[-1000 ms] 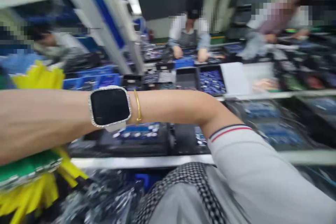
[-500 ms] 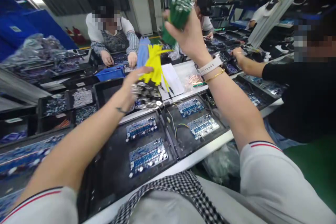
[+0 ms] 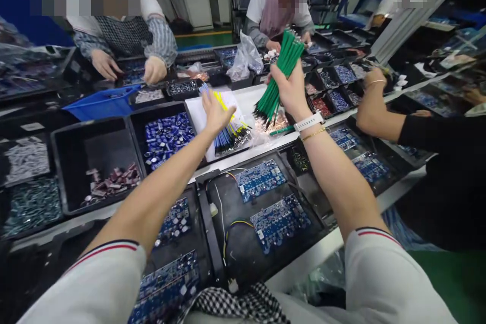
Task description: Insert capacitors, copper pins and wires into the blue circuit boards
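My right hand point(image 3: 290, 86) is closed around a thick bundle of green wires point(image 3: 284, 71), held tilted above the bench with its dark ends down. My left hand point(image 3: 216, 111) reaches to the white paper point(image 3: 195, 106), fingers apart and thumb stretched out. It lies over yellow wires point(image 3: 245, 124) and blue wires point(image 3: 222, 143), which rest together on the paper and partly show past the hand. Under the green bundle is a clear bag with copper-coloured parts point(image 3: 279, 122).
Black trays with blue circuit boards point(image 3: 281, 220) lie nearest me. Bins of blue components point(image 3: 167, 136) and brown parts point(image 3: 116, 180) stand left, with a blue tray point(image 3: 100, 104) behind. Co-workers sit opposite; another person's arm point(image 3: 379, 111) is at right.
My left hand has lowered the yellow wires onto the paper beside the blue ones, and its fingers have spread. My right hand has brought the green bundle down and the view has shifted.
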A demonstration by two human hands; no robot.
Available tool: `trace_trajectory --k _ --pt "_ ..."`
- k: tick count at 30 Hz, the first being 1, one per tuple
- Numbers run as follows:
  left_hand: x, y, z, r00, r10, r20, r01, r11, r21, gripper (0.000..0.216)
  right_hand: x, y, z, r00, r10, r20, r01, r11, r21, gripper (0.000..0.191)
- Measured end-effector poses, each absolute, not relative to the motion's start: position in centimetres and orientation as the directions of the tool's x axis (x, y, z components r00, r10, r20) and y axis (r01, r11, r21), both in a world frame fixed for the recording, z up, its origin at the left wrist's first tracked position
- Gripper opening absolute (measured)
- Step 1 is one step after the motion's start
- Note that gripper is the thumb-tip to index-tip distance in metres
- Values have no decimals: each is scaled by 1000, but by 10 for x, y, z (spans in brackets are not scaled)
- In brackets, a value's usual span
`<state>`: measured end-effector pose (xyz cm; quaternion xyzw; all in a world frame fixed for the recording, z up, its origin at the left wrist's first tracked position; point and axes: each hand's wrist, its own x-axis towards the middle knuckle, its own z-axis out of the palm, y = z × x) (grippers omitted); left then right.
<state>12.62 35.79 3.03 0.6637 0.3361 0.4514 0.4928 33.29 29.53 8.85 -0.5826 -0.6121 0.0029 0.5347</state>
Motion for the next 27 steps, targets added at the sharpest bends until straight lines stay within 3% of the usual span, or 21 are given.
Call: trace_trajectory --k 2,4,7,10,12,16,23,27 --pt "132 349 49 469 790 394 -29 -432 901 101 308 304 82 244 786 567 601 336 -725 68" --pt "137 335 64 571 705 421 -56 -478 877 102 286 305 81 216 828 518 497 364 -788 65" --pt "137 318 69 526 782 335 50 -422 905 86 274 295 88 122 837 533 449 432 -782 50" --pt "129 312 59 466 873 147 116 -224 968 45 283 277 96 118 781 613 575 449 -683 33" --pt "125 311 51 474 878 60 111 -127 986 32 288 267 95 82 752 654 667 446 -597 26" --pt "125 305 42 500 866 24 106 -89 990 33 283 261 82 -58 773 632 818 400 -413 14" --pt "133 295 39 544 838 -48 151 -42 988 29 282 264 65 -139 858 495 974 210 -91 22" --pt "143 301 36 562 820 -107 202 -10 979 27 293 276 57 -142 867 478 986 166 -9 20"
